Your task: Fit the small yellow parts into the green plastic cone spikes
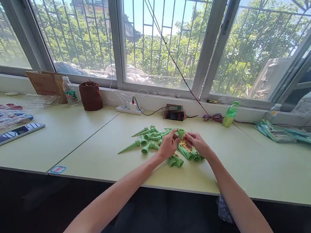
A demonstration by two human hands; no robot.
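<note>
My left hand [169, 145] is closed around a green plastic cone-shaped spike, whose open cup end [181, 132] points up between my hands. Right beside it, my right hand [197, 144] is pinched at the spike's side; a small yellow bit shows at its fingertips, too small to make out fully. Under and between both hands lies a pile of small yellow pieces [186, 146], partly hidden. Several more green spikes lie loose to the left, one long spike [129, 146] pointing left. Others, such as a green spike [179, 162], lie at the front and right of the pile.
At the back stand a brown bag [90, 96], a water bottle [70, 91], a power strip [128, 109] with cables and a green bottle [230, 114]. A tablet [12, 135] lies at left, plastic packets [295, 136] at right. Barred windows line the far edge.
</note>
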